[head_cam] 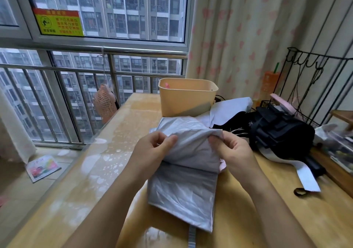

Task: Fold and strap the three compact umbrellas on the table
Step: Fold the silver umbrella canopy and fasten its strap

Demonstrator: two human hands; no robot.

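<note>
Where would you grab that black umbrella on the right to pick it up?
Probably round the black umbrella at its bunched middle, from above on the near side: it lies flat on the table, a wire rack crowds its far side, and its loose white flap would only slip.

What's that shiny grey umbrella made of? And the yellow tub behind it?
The grey umbrella looks like thin coated fabric, probably nylon or polyester: it creases softly and has a silvery sheen. The yellow tub looks like smooth matte plastic: rigid walls, rounded rim, even colour.
</note>
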